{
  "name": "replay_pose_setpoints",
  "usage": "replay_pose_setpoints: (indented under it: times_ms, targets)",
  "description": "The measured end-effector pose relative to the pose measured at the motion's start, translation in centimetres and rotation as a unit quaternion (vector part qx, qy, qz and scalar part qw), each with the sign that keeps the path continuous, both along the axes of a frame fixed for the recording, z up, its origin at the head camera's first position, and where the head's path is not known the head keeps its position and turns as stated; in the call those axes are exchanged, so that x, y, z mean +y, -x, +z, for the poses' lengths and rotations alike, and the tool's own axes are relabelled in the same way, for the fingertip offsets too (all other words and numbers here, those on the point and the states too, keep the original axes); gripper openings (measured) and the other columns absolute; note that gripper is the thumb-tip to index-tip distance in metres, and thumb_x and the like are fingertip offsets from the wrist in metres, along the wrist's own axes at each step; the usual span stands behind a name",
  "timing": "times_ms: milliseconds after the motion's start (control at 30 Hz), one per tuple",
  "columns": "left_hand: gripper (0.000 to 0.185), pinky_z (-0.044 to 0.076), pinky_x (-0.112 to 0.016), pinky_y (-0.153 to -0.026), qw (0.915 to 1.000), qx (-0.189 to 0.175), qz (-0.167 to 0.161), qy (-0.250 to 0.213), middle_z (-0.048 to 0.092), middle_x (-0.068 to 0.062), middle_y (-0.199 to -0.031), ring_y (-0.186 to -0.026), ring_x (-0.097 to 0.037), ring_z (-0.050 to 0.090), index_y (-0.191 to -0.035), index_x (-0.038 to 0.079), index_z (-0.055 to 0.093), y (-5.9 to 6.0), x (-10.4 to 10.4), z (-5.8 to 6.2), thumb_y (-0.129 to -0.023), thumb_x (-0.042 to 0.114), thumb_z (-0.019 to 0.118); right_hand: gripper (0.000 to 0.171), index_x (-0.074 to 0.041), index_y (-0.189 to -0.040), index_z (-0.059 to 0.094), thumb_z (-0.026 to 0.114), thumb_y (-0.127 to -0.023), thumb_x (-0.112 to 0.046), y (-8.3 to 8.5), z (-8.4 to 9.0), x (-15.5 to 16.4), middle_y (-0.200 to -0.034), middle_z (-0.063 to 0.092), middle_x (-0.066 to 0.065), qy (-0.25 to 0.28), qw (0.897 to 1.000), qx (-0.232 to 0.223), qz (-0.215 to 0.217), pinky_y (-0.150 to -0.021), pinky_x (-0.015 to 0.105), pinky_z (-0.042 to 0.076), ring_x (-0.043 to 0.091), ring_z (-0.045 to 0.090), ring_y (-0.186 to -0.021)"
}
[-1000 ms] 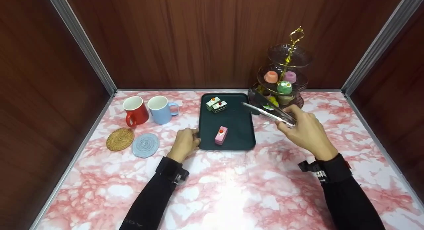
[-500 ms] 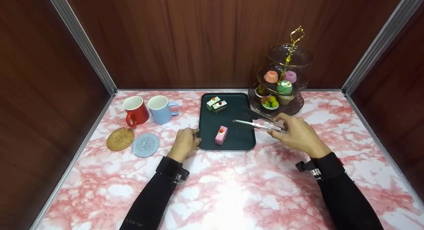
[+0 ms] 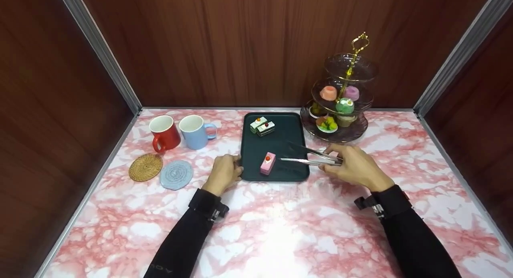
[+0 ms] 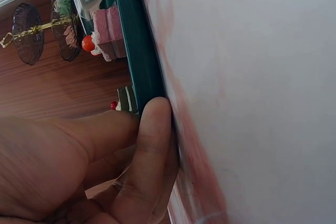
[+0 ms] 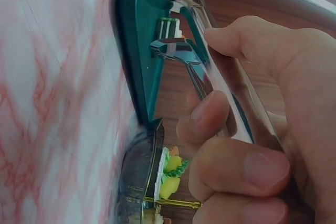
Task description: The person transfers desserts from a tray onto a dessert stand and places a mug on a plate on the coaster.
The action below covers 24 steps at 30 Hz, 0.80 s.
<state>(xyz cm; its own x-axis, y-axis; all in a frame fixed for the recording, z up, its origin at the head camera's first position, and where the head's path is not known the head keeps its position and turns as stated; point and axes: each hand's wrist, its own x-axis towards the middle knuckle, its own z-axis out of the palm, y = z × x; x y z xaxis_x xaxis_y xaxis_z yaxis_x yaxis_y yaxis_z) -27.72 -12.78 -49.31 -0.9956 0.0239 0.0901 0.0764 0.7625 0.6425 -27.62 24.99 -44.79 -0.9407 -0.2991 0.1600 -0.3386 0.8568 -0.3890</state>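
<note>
My left hand (image 3: 222, 174) pinches the left rim of a dark green tray (image 3: 252, 150) between thumb and fingers, near its front corner. On the tray, a pink slice of cake (image 3: 267, 164) topped with a red ball lies toward the front. Two white-topped layered cake slices (image 3: 265, 128) sit side by side toward the back. Metal tongs (image 3: 312, 162) are gripped in my right hand (image 3: 356, 166), their arms spread apart over the tray's right half. The tips point left, just right of the pink slice, with nothing between them.
Behind the tray's right side stands a three-tier glass stand (image 3: 360, 130) with small desserts on its lower two tiers. A red mug (image 3: 167, 138), a blue mug (image 3: 195, 137), a woven brown coaster (image 3: 145, 168) and a grey-blue coaster (image 3: 176, 175) are on the left.
My right hand has brought the tongs left and nearer, from in front of the dessert stand to over the tray beside the pink slice. The left hand and tray stay put.
</note>
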Motion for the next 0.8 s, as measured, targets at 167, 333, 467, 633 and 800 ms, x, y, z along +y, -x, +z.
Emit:
replay_pose_setpoints:
  times_ms: [167, 333, 467, 633, 800]
  targets:
    - [0.040, 0.051, -0.019, -0.055, 1.0000, -0.001, 0.002, -0.007, 0.062, 0.000, -0.077, -0.072, -0.012, 0.062, -0.120, 0.010, 0.063, 0.0, 0.0, 0.0, -0.080, 0.012, 0.067, 0.038, -0.039, -0.097, 0.060, 0.067, -0.069, -0.063, 0.0, -0.4, -0.3, -0.062, 0.056, -0.006, 0.005, 1.000, -0.005, 0.012, -0.043, 0.031, 0.035, 0.014, 0.048, -0.052]
    - [0.041, 0.051, -0.018, -0.052, 0.9999, -0.001, -0.002, -0.016, 0.062, -0.001, -0.075, -0.068, -0.012, 0.063, -0.121, 0.009, 0.062, -0.1, -0.1, -0.2, -0.080, 0.011, 0.068, 0.034, -0.041, -0.097, 0.059, 0.067, -0.071, -0.061, -0.1, -0.7, -0.7, -0.061, 0.056, -0.006, 0.009, 0.999, -0.004, 0.033, -0.042, 0.030, 0.036, 0.012, 0.047, -0.047]
    - [0.041, 0.051, -0.018, -0.051, 0.9997, 0.004, -0.006, -0.024, 0.062, -0.001, -0.074, -0.066, -0.010, 0.063, -0.121, 0.008, 0.062, 0.0, -0.1, -0.2, -0.081, 0.010, 0.067, 0.037, -0.038, -0.100, 0.060, 0.067, -0.071, -0.060, -0.3, -0.9, -1.1, -0.059, 0.056, -0.005, 0.014, 0.999, 0.000, 0.042, -0.041, 0.030, 0.037, 0.011, 0.047, -0.044]
    - [0.040, 0.051, -0.018, -0.052, 0.9995, 0.002, -0.003, -0.031, 0.061, -0.001, -0.074, -0.066, -0.010, 0.063, -0.120, 0.008, 0.063, 0.0, 0.0, -0.1, -0.080, 0.009, 0.067, 0.041, -0.035, -0.106, 0.061, 0.066, -0.073, -0.059, -0.3, -1.0, -1.6, -0.060, 0.057, -0.005, 0.020, 0.999, -0.007, 0.047, -0.041, 0.030, 0.037, 0.011, 0.048, -0.045]
    - [0.040, 0.051, -0.018, -0.052, 0.9996, -0.005, -0.003, -0.029, 0.061, -0.002, -0.075, -0.067, -0.011, 0.063, -0.121, 0.008, 0.062, 0.0, 0.0, 0.1, -0.081, 0.009, 0.066, 0.040, -0.034, -0.109, 0.060, 0.064, -0.076, -0.056, -0.3, -1.2, -1.9, -0.061, 0.055, -0.005, 0.019, 0.998, -0.009, 0.060, -0.042, 0.029, 0.036, 0.011, 0.045, -0.046]
